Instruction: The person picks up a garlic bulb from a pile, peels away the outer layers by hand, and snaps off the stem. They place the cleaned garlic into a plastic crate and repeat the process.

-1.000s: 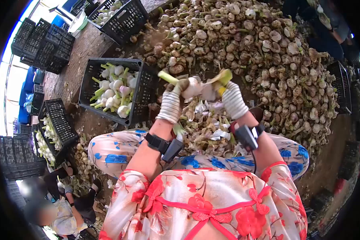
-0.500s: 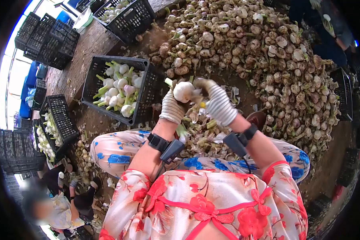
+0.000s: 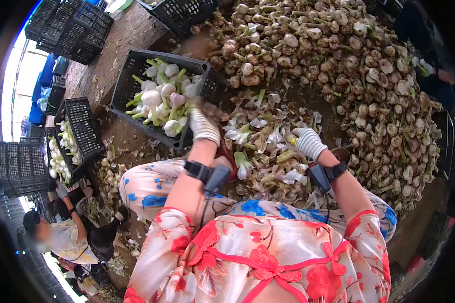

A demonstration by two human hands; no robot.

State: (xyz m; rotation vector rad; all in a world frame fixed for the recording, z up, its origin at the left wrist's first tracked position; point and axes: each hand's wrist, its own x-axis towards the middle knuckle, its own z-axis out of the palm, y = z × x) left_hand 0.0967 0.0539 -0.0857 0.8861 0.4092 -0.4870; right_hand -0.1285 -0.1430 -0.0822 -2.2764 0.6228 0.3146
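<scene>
My left hand (image 3: 203,123), in a striped glove, is at the near right corner of a black plastic crate (image 3: 129,63). Motion smears its fingers, so their grip does not show. Inside the crate lie white garlic bulbs (image 3: 167,91) with green stem stubs. Over loose peelings (image 3: 260,131) between my legs, my gloved right hand (image 3: 308,142) is curled closed. A small yellow bit shows at its fingers; what it holds is hidden. A cut green stem piece (image 3: 242,165) lies among the skins.
A large heap of unpeeled garlic (image 3: 359,101) spreads ahead and right. Another garlic crate (image 3: 83,131) tilts at left, near stacked black crates (image 3: 71,30). One co-worker (image 3: 71,237) sits lower left; another person's hand (image 3: 447,77) shows at far right.
My left hand has moved left to the crate, and the garlic bulb it held is no longer seen between my hands. My right hand has drawn away to the right and down.
</scene>
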